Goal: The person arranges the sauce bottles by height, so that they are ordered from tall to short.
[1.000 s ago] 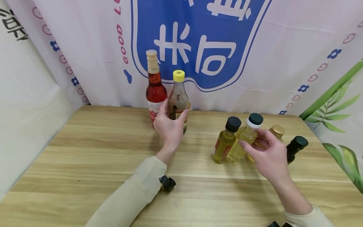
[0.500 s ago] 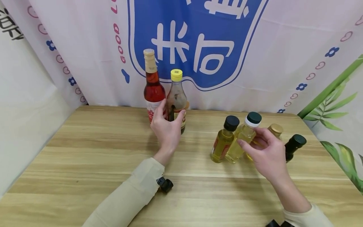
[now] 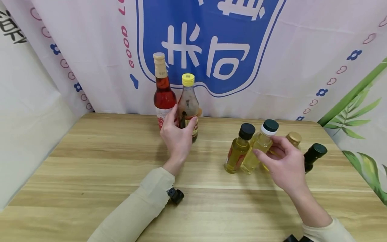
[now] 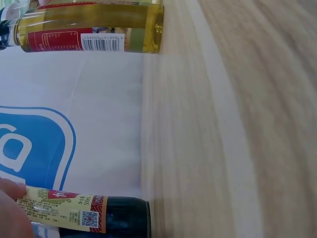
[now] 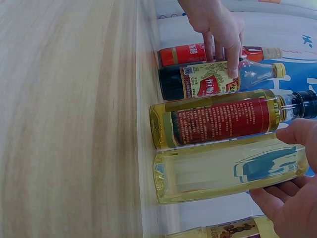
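Note:
A glass bottle of dark liquid with a yellow cap (image 3: 188, 101) stands upright, and my left hand (image 3: 176, 137) grips its middle between thumb and fingers. Close on its left is a taller bottle of red liquid (image 3: 164, 97) with a cream neck wrap. My right hand (image 3: 287, 164) holds a clear bottle of pale yellow oil (image 3: 261, 143), green-capped with a white collar; thumb and fingers lie on opposite sides of it. Right beside that bottle stands a smaller black-capped oil bottle (image 5: 218, 121) with a red label. All these bottles appear to stand on the wooden table (image 3: 121, 188).
Behind my right hand is a gold-capped bottle (image 3: 294, 138), mostly hidden. A dark bottle with a dark green cap (image 3: 315, 155) stands to its right, also partly covered. A printed cloth (image 3: 105, 50) hangs along the table's back edge.

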`<action>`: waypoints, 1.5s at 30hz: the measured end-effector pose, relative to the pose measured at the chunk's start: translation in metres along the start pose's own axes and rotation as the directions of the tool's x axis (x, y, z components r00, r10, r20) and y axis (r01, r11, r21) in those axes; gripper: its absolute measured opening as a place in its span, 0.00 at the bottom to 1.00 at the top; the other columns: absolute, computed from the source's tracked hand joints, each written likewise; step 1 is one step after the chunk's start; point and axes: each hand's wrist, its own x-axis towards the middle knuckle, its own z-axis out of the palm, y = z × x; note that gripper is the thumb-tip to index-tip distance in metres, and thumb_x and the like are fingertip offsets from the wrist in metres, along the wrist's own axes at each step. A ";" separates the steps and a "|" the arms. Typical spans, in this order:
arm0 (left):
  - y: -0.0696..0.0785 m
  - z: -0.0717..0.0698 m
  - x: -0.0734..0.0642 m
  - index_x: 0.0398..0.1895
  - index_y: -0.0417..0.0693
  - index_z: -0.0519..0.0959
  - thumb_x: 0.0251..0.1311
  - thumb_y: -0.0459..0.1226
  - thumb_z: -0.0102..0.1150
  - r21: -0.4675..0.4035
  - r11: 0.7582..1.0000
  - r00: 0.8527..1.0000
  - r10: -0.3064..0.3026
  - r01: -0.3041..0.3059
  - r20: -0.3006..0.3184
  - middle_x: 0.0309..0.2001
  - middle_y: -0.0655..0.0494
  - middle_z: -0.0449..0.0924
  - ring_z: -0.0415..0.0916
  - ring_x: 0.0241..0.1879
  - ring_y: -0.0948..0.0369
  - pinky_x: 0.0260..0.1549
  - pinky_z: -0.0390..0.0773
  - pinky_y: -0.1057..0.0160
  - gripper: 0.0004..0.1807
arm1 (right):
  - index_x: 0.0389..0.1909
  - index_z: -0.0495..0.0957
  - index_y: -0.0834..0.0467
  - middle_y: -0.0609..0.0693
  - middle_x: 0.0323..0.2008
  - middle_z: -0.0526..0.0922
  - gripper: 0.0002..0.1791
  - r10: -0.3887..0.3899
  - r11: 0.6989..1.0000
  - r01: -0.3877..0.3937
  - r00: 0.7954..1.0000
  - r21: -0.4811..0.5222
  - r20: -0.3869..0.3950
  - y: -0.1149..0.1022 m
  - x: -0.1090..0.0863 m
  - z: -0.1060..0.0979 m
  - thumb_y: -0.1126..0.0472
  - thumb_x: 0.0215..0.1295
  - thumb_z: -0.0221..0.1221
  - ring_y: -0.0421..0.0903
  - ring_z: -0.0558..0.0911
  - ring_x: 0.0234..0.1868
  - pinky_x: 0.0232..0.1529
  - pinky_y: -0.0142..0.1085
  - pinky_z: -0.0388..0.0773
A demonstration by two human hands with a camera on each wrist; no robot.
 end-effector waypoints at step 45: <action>0.041 0.008 -0.044 0.75 0.53 0.74 0.62 0.40 0.77 -0.267 0.945 0.613 0.099 0.189 0.784 0.69 0.57 0.81 0.79 0.68 0.59 0.69 0.79 0.61 0.37 | 0.64 0.78 0.65 0.63 0.59 0.85 0.29 -0.004 1.000 0.004 1.000 -0.018 0.029 -0.003 0.001 -0.004 0.58 0.66 0.74 0.17 0.81 0.45 0.46 0.16 0.82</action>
